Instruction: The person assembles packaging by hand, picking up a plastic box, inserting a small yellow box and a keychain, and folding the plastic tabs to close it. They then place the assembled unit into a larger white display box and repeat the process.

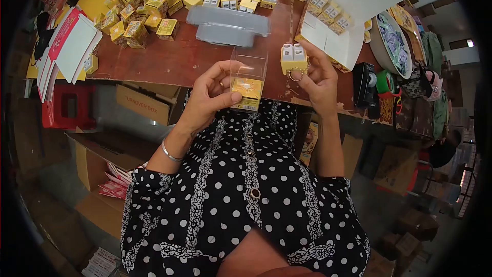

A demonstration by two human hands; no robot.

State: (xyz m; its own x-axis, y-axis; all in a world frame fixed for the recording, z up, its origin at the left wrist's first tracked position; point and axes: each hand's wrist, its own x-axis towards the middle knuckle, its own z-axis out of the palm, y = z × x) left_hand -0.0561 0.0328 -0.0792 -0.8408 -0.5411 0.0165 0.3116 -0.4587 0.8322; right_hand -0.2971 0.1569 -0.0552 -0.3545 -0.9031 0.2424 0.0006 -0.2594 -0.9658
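Observation:
My left hand (211,91) is closed around a clear plastic box (249,65), held upright at the table's front edge. A yellow printed insert (247,90) fills the lower part of that box, and its upper part is see-through. In my right hand (322,78) is a small yellow keychain block (293,64) with white key-like caps on top and a metal ring below. My thumb presses near the ring. The block is to the right of the plastic box, apart from it. Just beyond both hands lie flat clear plastic boxes (228,23).
Many yellow blocks (154,5) are heaped along the back. An open white carton (328,41) at right holds more in rows. Further right are a tape dispenser (364,82), green tape (383,81) and a bowl (392,46) of packets. Printed cards (69,46) lie left.

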